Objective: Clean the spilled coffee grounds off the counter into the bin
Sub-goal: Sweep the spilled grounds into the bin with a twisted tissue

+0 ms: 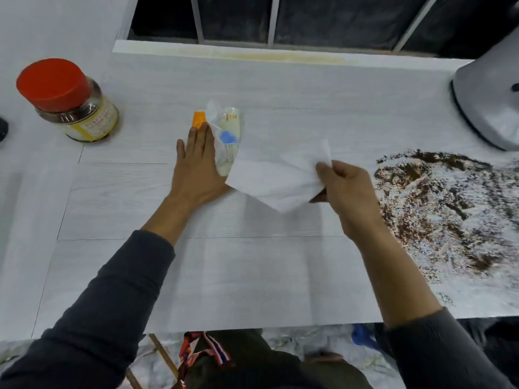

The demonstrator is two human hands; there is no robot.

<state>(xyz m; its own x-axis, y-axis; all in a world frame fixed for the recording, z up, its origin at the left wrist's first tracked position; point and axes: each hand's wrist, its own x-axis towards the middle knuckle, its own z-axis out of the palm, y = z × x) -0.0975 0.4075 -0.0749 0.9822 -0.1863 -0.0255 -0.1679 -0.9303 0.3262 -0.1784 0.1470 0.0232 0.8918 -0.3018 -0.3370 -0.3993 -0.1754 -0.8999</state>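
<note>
Spreading across the bench's [252, 276] right side, the coffee grounds [438, 209] lie unwiped. Beside them the right hand [345, 189] pinches a white tissue [269, 178], ready for wiping; the left hand [196, 167] lies flat, steadying the tissue packet [229, 136].

A pale wood-grain counter [252, 276] spreads beneath both hands. Beyond the fingertips, a white sill [224, 53] runs under a dark, metal-barred window [309, 18]. Marbled floor [323, 343] shows below the wrists.
</note>
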